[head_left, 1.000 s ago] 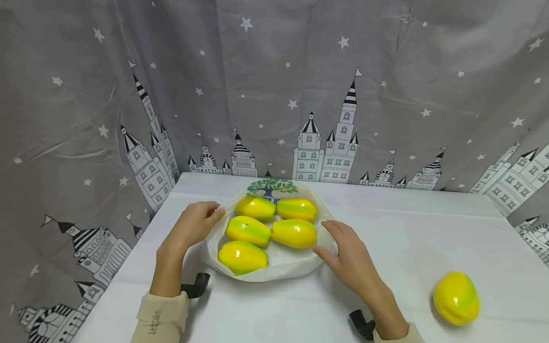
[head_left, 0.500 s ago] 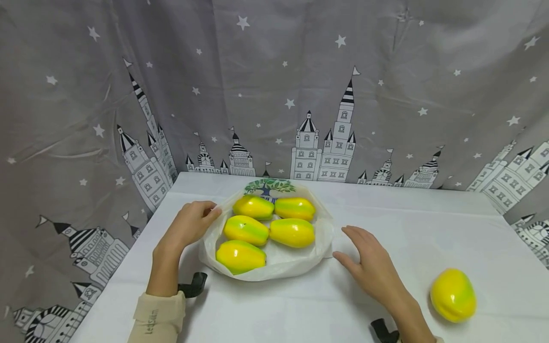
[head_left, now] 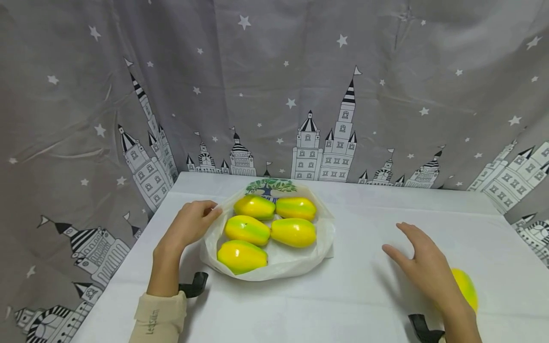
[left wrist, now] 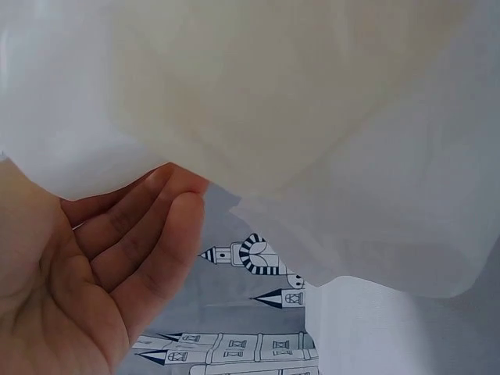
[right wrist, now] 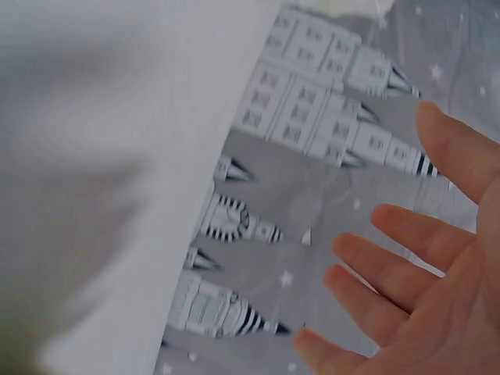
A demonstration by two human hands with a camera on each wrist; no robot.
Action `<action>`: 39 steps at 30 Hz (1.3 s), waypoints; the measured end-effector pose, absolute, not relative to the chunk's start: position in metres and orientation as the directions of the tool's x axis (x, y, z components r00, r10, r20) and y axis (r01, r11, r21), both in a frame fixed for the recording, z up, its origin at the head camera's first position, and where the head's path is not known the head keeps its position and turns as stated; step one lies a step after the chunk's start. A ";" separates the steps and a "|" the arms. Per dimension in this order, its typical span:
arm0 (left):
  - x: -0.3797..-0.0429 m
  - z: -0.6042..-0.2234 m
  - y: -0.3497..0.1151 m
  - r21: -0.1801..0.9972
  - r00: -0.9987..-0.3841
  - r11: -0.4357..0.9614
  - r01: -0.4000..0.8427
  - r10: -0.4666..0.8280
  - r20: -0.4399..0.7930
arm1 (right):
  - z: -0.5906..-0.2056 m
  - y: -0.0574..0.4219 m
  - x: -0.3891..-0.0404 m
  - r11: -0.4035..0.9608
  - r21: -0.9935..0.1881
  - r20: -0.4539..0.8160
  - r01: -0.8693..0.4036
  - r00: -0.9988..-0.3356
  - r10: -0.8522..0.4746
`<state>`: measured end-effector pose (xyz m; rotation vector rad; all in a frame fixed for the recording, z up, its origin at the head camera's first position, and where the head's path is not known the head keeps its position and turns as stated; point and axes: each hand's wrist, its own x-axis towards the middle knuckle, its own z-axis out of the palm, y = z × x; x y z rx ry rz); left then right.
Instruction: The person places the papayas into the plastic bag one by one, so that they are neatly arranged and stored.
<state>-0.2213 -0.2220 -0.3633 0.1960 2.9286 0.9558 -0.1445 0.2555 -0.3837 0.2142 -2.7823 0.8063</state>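
A white plastic bag [head_left: 291,269] with a printed tree lies with its mouth spread, several yellow-green papayas [head_left: 293,232] inside. My left hand [head_left: 190,224] pinches the bag's left rim between thumb and fingers. In the left wrist view, the fingers [left wrist: 156,250] meet the edge of the pale plastic. Well to the right of the bag, my right hand [head_left: 422,262] is above the table, fingers spread and holding nothing. Another papaya [head_left: 466,288] sits at the right, partly hidden behind that hand and wrist. The right wrist view shows the spread fingers [right wrist: 383,273] with nothing in them.
A white cloth covers the table [head_left: 309,309]. Behind it and along the left side hangs a grey curtain [head_left: 266,71] printed with castles and stars. A black wrist camera mount [head_left: 195,285] sits under the left wrist, another [head_left: 422,328] under the right.
My right hand has left the bag's right side and moved right across the table towards the lone papaya, now partly covering it. My left hand stays at the bag's rim.
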 end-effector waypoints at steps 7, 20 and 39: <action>-0.220 -0.362 -0.222 0.588 -0.991 0.803 0.096 0.129 -0.015 | -0.387 0.285 -0.140 0.868 -0.490 0.100 -0.084 -0.994 -0.040; -0.220 -0.364 -0.221 0.588 -0.992 0.805 0.083 0.122 -0.026 | -0.396 0.316 -0.137 0.927 -0.373 -0.078 0.038 -0.997 0.010; -0.220 -0.363 -0.219 0.591 -0.992 0.801 0.089 0.128 -0.023 | -0.402 0.317 -0.142 0.916 -0.389 -0.186 0.099 -0.982 0.028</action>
